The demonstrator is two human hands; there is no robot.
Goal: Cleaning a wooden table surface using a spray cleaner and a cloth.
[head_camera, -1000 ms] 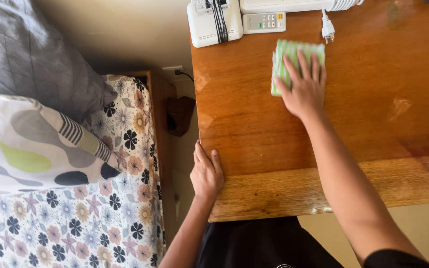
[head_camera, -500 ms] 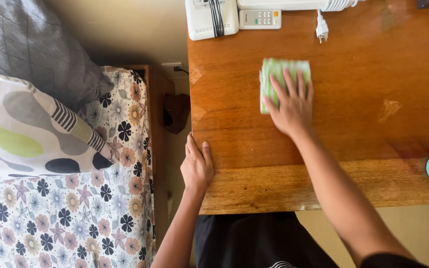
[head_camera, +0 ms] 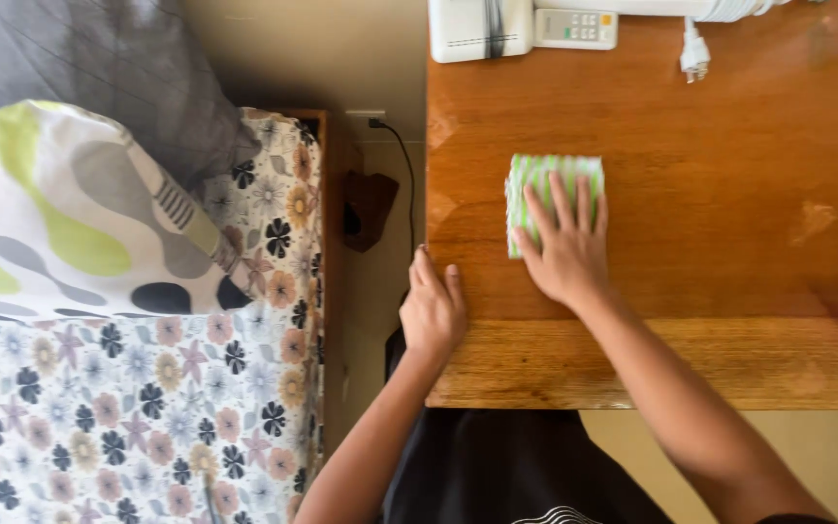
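Observation:
My right hand (head_camera: pixel 564 243) lies flat with fingers spread on a folded green-and-white cloth (head_camera: pixel 535 180), pressing it onto the wooden table top (head_camera: pixel 720 194). The cloth sits left of the table's middle. My left hand (head_camera: pixel 432 306) rests on the table's near left corner, fingers together over the edge, holding nothing else.
A white device (head_camera: pixel 482 27) with a keypad handset (head_camera: pixel 576 27) and a white plug (head_camera: pixel 694 53) lie along the table's far edge. Left of the table are a bed with a floral sheet (head_camera: pixel 128 408), a patterned pillow (head_camera: pixel 60 213) and a wall socket with a black cable (head_camera: pixel 395 165).
My right hand has slid the cloth toward me and to the left across the table. My left hand has stayed on the table's corner.

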